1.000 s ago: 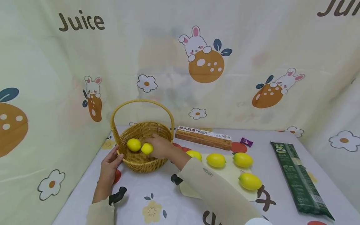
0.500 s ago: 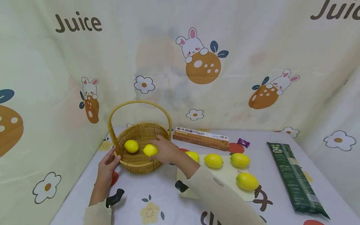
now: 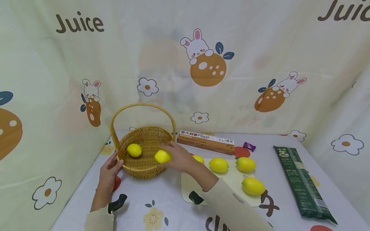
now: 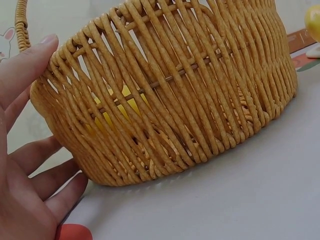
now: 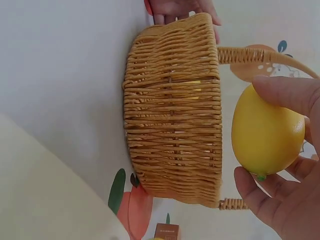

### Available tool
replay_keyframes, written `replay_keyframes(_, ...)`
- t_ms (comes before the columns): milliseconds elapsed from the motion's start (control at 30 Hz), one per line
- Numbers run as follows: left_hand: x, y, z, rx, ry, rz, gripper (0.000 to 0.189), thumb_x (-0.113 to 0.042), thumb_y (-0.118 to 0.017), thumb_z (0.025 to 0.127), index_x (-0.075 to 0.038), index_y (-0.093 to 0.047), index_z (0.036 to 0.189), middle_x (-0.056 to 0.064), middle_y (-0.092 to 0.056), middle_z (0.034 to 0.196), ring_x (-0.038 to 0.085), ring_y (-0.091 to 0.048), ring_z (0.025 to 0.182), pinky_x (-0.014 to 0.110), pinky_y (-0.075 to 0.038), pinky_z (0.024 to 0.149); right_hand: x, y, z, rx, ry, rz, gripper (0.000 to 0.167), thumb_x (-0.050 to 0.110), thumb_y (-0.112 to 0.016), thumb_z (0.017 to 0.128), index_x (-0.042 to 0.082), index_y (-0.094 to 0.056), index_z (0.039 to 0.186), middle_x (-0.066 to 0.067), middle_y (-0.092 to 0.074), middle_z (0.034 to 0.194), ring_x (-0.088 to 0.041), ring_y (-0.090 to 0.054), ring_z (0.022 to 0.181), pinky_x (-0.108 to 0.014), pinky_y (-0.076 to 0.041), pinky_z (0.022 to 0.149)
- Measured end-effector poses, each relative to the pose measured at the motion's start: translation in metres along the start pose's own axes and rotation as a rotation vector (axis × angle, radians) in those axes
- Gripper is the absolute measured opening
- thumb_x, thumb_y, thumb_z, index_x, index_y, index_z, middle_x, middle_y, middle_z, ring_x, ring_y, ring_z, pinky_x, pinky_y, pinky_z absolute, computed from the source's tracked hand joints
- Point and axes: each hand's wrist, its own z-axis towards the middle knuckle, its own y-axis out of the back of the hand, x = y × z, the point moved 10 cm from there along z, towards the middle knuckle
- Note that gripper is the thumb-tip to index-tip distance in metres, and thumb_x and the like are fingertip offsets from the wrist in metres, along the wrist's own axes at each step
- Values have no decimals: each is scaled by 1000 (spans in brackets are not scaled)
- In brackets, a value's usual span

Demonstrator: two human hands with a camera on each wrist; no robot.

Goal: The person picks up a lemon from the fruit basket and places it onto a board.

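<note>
A wicker basket [image 3: 145,175] with a tall hoop handle stands upright at the left of the table. My left hand [image 3: 108,173] grips its left side, thumb at the rim [image 4: 75,42] and fingers against the outer wall. One lemon [image 3: 134,150] lies inside; in the left wrist view it shows only through gaps in the weave. My right hand [image 3: 180,157] pinches another lemon [image 5: 267,130] between thumb and fingertips, at the basket's right rim. The right wrist view has this lemon above the rim, apart from the basket.
Several lemons [image 3: 218,165] lie on a cream board [image 3: 225,184] right of the basket, one partly hidden behind my right hand. Behind are a pasta box [image 3: 205,142] and a purple-wrapped sweet [image 3: 249,146]. A long green packet [image 3: 303,183] lies at the right.
My right hand has drawn back to the right with its lemon, away from the lemon lying in the basket. The left hand keeps its grip on the basket. The head view has shifted slightly.
</note>
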Motion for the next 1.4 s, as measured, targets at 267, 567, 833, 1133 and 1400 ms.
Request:
replay_keyframes(267, -1, -1, 0, 5, 0, -1, 61, -25, -67, 94, -25, -42, 149, 9, -38, 152, 21, -39, 136, 23, -43, 98, -10, 13, -25, -19, -25, 1, 64, 29, -78, 82, 24, -53, 140, 1, -46, 135, -19, -51, 113, -39, -46, 94)
replay_keyframes(567, -1, 1, -2, 8, -4, -7, 61, -25, -67, 94, -24, -42, 149, 10, -37, 152, 22, -39, 136, 21, -44, 96, -29, 13, -49, -19, -41, -27, 60, 32, -77, 83, 21, -56, 138, 3, -48, 127, -17, -52, 103, -36, -48, 88)
replay_keyframes(833, 0, 1, 0, 13, 3, 2, 62, -25, -67, 94, -24, -41, 150, 8, -37, 152, 21, -38, 136, 27, -42, 101, -47, 17, -71, -25, -117, -40, 58, 31, -77, 83, 29, -56, 136, 4, -47, 129, -18, -51, 105, -38, -49, 90)
replay_keyframes(1133, -3, -2, -2, 9, -6, 6, 61, -24, -67, 94, -24, -41, 150, 8, -38, 152, 21, -38, 136, 30, -40, 103, -61, 26, -98, -55, -158, -44, 60, 29, -80, 79, 23, -58, 135, 3, -49, 127, -17, -50, 108, -40, -48, 95)
replay_keyframes(1400, -3, -2, -3, 6, 6, -10, 61, -23, -66, 95, -25, -41, 150, 8, -37, 152, 21, -38, 135, 27, -40, 102, -77, 25, -117, -54, -235, -44, 61, 30, -81, 78, 25, -59, 135, 4, -50, 128, -19, -50, 110, -45, -48, 97)
